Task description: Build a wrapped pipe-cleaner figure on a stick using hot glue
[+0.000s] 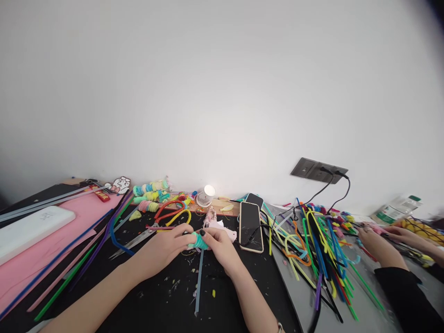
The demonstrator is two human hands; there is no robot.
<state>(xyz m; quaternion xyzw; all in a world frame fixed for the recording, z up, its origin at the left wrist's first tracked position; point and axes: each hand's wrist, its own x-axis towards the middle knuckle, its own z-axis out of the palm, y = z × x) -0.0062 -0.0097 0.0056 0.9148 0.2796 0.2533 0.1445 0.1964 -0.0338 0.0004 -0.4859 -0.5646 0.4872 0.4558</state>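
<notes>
Both my hands meet over a black mat (163, 300), pinching a small teal fuzzy coil (198, 241) of pipe cleaner. My left hand (163, 249) closes on its left side, my right hand (219, 245) on its right, fingertips touching it. A light-blue pipe cleaner (199, 282) trails from the coil down toward me. Scissors (138, 237) with red and yellow handles lie just left of my left hand.
Two phones (250, 225) lie right of my hands. A heap of coloured pipe cleaners (319, 249) covers the grey surface to the right, where another person's hands (378, 243) work. Pink sheet (45, 249), white box (27, 231) and long pipe cleaners lie left. Wall socket (317, 169) behind.
</notes>
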